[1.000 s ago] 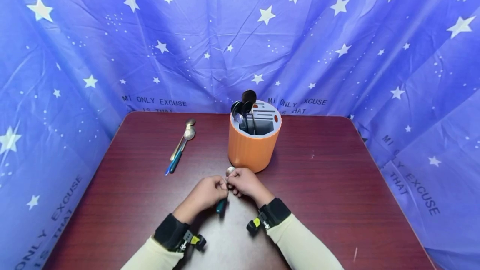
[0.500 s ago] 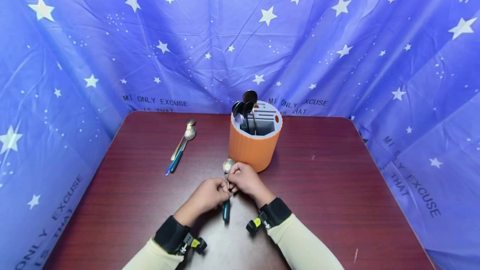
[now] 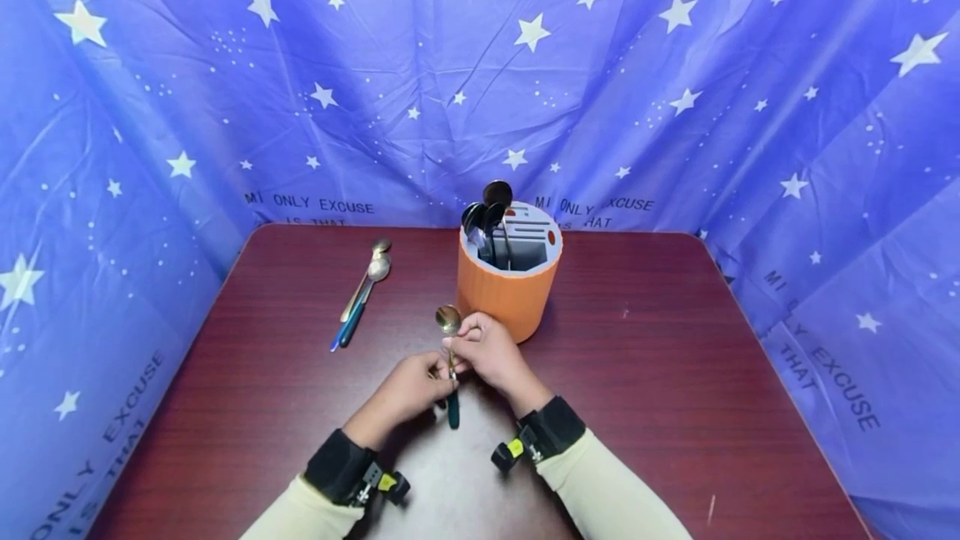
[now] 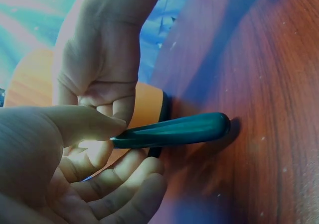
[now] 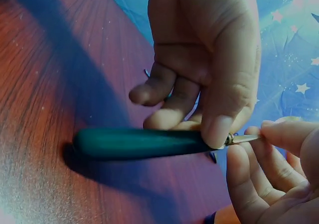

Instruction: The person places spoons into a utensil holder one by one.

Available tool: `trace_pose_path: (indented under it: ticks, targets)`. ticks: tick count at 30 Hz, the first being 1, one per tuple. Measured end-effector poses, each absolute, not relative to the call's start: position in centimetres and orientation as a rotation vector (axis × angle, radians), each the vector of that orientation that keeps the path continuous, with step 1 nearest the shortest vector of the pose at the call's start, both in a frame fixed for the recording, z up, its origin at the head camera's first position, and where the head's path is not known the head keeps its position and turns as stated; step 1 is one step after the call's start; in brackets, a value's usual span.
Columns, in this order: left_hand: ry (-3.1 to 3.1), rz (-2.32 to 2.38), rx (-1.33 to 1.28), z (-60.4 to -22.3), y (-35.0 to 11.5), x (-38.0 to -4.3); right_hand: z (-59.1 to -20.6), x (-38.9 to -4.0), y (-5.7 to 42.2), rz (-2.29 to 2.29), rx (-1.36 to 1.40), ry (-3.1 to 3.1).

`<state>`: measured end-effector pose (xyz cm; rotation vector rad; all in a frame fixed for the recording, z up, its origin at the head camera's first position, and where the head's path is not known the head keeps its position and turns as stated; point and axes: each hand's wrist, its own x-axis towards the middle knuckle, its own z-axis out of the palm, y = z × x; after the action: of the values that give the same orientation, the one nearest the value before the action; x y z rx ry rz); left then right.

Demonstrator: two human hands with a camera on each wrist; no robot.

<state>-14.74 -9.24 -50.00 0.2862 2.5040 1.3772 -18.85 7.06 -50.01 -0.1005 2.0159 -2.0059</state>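
Orange holder (image 3: 506, 302) with dark utensils (image 3: 498, 192) stands on table (image 3: 637, 373) just beyond right hand (image 3: 486, 350); two loose spoons (image 3: 378, 267) lie off left. Green-handled spoon (image 5: 139, 144) spans both grips: left hand (image 3: 415, 386) pinches handle's upper end, right pinches thin shaft nearer bowl.

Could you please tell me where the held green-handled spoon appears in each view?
Head: the spoon, below and slightly left of centre.
Left wrist: its green handle, slightly right of and below centre.
Right wrist: metal neck right of centre, handle left of it.
Shared landmark: the orange holder, near centre, left side and bottom edge, respectively.
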Motion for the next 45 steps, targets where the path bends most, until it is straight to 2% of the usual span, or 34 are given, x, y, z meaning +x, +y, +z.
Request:
trace_pose_path:
  ticks: [17, 33, 45]
  targets:
    - [2.499, 1.378, 0.364, -48.7, -9.0, -15.6, -46.8, -18.5, 8.2, -2.022, -0.244, 2.135]
    - [2.558, 1.365, 0.464, -44.8, -7.6, -16.4, -43.0, -18.5, 9.7, -2.093, -0.181, 2.195]
    - [2.584, 1.394, 0.501, -42.5, -6.5, -16.9, -40.8, -18.8, 11.0, -2.154, -0.266, 2.266]
